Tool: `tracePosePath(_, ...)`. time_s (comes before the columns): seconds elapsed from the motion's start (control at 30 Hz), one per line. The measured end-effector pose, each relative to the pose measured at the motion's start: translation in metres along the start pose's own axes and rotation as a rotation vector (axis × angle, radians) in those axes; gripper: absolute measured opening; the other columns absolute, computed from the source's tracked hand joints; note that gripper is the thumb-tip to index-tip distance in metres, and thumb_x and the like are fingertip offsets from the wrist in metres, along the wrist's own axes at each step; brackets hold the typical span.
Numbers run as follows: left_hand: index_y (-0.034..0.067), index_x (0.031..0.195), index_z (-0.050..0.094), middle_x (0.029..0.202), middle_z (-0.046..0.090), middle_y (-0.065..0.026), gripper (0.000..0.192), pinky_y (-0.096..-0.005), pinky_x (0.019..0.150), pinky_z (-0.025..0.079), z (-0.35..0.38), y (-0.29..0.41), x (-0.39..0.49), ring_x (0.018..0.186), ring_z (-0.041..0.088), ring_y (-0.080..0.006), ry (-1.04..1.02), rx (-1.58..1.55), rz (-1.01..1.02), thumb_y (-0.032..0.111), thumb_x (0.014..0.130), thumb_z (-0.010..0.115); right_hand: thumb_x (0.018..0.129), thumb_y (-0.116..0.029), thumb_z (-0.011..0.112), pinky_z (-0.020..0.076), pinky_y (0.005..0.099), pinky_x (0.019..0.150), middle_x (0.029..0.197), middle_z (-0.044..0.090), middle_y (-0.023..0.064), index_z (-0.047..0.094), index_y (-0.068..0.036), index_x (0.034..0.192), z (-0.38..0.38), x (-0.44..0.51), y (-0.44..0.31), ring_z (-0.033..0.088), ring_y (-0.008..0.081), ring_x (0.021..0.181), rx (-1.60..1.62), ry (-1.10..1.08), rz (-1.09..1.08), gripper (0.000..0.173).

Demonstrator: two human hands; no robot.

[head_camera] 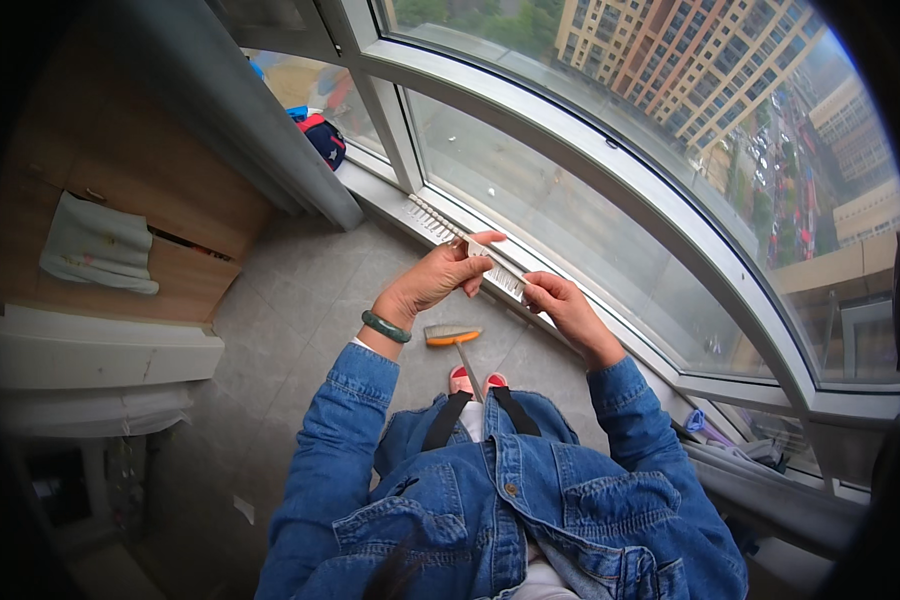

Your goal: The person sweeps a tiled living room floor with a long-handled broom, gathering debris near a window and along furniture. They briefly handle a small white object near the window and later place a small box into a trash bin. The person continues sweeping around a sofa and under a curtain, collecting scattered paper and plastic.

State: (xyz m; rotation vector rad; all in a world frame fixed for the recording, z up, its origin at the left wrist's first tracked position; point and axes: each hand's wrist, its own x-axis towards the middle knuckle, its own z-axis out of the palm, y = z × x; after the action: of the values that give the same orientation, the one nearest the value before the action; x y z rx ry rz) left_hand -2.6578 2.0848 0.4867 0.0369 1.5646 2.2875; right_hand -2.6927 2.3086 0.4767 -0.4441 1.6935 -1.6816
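Note:
Both my hands hold a long, narrow white strip (504, 268) with comb-like teeth or small hooks along one side; its exact kind is unclear. My left hand (450, 274), with a green bangle (386, 327) at the wrist, grips it near the middle, thumb on top. At the strip's lower right end, my right hand (559, 300) pinches it between thumb and fingers. The far end, with its row of small hooks, points up and left over the window sill. Below my hands, a broom (452, 337) with an orange head rests by my feet, its handle running towards my body.
A curved window with a white frame (570, 157) runs along the far and right side. A grey curtain (270, 150) hangs at the left, near a dark blue and red cap (322, 141). A wooden cabinet (217, 202) bears a cloth (99, 244). A scrap (244, 509) lies on the tiled floor.

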Motion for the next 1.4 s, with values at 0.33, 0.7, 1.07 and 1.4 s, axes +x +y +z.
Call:
tracePosePath(0.33,0.005,0.091,0.057,0.056,0.043,0.0036,0.02,-0.0184,0.046,0.036,0.011,-0.013,0.003,0.049,0.042,-0.0047,0.1,0.234,-0.108,0.024,0.088,0.054,0.088,-0.019,0.049,0.0404,0.0209,0.067,0.081,0.055,0.0005,0.057,0.0,0.1,-0.003,-0.004,0.005,0.048,0.0075,0.074,-0.168,0.02,0.033,0.024)
tracePosePath(0.7,0.001,0.083,0.058,0.063,0.048,0.001,0.025,-0.0223,0.045,0.035,0.041,-0.019,0.007,0.05,0.041,-0.0065,-0.104,0.571,-0.32,0.026,0.085,0.057,0.088,-0.024,0.053,0.041,0.0238,0.074,0.09,0.055,0.0016,0.054,-0.002,0.105,0.007,0.036,-0.031,0.049,0.0088,0.083,-0.13,-0.12,-0.023,0.028)
tracePosePath(1.07,0.012,0.066,0.038,0.055,0.031,0.0044,0.035,-0.0198,0.043,0.03,-0.006,-0.042,-0.027,0.045,0.032,-0.0055,0.219,-0.243,-0.041,0.036,0.091,0.045,0.088,-0.031,0.052,0.043,0.0188,0.058,0.074,0.053,-0.0039,0.056,-0.009,0.093,-0.04,0.045,0.01,0.049,0.0034,0.063,0.404,0.177,0.148,0.023)
tracePosePath(1.4,0.013,0.064,0.034,0.054,0.025,0.0033,0.037,-0.0202,0.042,0.024,-0.076,-0.052,-0.072,0.044,0.024,-0.0066,0.507,-0.731,0.266,0.036,0.092,0.042,0.088,-0.03,0.052,0.0454,0.0191,0.057,0.073,0.058,-0.0025,0.055,-0.008,0.097,-0.068,0.037,0.036,0.053,0.0046,0.063,0.682,0.288,0.174,0.025)
